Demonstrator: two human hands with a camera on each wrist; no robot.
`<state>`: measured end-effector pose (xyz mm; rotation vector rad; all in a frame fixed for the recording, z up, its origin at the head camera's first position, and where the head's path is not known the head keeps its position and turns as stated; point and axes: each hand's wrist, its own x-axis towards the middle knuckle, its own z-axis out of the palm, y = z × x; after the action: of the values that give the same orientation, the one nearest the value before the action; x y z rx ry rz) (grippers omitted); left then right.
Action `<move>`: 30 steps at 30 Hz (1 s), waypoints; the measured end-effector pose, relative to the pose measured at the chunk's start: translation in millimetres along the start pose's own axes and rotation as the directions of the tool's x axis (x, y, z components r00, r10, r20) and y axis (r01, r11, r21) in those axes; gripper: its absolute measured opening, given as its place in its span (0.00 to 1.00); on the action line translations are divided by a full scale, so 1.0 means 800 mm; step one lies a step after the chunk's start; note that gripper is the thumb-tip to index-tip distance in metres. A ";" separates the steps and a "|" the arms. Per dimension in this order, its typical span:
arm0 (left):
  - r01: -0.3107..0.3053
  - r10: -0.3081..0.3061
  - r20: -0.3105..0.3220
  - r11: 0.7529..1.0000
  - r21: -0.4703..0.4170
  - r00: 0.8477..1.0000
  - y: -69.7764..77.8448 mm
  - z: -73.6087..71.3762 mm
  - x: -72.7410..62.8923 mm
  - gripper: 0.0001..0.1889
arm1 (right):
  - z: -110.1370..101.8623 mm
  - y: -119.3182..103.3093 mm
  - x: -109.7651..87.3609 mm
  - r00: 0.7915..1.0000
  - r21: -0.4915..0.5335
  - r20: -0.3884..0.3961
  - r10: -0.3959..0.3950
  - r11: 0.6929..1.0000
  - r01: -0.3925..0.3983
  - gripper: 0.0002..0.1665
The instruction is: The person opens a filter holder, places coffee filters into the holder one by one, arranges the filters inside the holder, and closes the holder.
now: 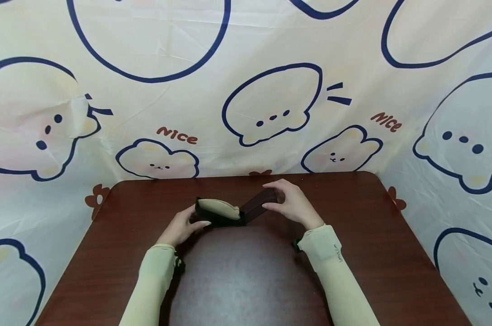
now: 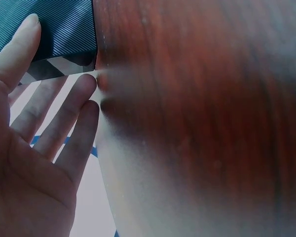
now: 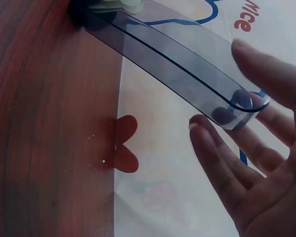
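A black box [image 1: 219, 218] with a ribbed outside stands tilted on the table, filled with pale cards or sheets [image 1: 219, 208]. Its smoky see-through lid [image 1: 257, 204] slants up to the right from the hinge end. My left hand [image 1: 182, 227] grips the box's left end. In the left wrist view, the thumb lies on the ribbed face [image 2: 69, 32] and the other fingers are past the bottom edge. Around the lid's free end is my right hand [image 1: 292, 204]. In the right wrist view, its thumb stands apart from the lid [image 3: 182, 74], while loosely bent fingers are beside and behind it.
The brown wooden table [image 1: 246, 271] carries the box near its back edge. A white printed cloth [image 1: 266, 27] hangs behind the table and along both sides.
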<state>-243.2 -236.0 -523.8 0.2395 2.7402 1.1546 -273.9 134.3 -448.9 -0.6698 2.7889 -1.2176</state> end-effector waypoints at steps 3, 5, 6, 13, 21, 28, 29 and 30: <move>-0.002 0.002 0.002 1.000 -0.007 1.000 0.001 0.000 -0.001 0.42 | 0.002 0.003 0.000 1.000 0.018 -0.011 0.000 1.000 0.000 0.30; -0.002 0.002 0.002 1.000 -0.003 1.000 0.001 0.000 -0.001 0.42 | 0.003 0.005 0.001 1.000 0.034 -0.016 0.000 0.999 0.001 0.29; -0.002 0.002 0.003 1.000 -0.003 1.000 0.001 0.000 -0.001 0.42 | 0.003 0.006 0.001 1.000 0.040 -0.017 -0.001 0.999 0.002 0.29; 0.011 -0.010 0.008 1.000 -0.005 1.000 0.002 -0.001 0.000 0.42 | 0.006 0.002 0.003 1.000 0.041 -0.016 -0.006 0.999 0.006 0.30; 0.006 -0.006 0.008 1.000 -0.005 1.000 0.002 -0.001 -0.001 0.42 | 0.009 -0.017 0.009 0.999 0.026 -0.012 -0.048 0.999 0.048 0.31; 0.001 -0.001 0.006 1.000 -0.007 1.000 0.002 -0.001 -0.001 0.41 | 0.019 -0.033 0.020 0.996 0.021 0.011 -0.089 0.996 0.089 0.33; 0.001 -0.001 0.006 1.000 -0.005 1.000 0.003 -0.001 -0.001 0.41 | 0.020 -0.035 0.022 0.995 0.019 0.014 -0.096 0.995 0.096 0.33; 0.001 -0.001 0.006 1.000 -0.003 1.000 0.002 -0.001 -0.001 0.41 | 0.022 -0.037 0.024 0.995 0.018 0.018 -0.100 0.995 0.100 0.33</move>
<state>-242.4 -235.3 -521.9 0.2414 2.7327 1.1565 -277.1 96.8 -437.3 -0.8249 2.7573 -1.2422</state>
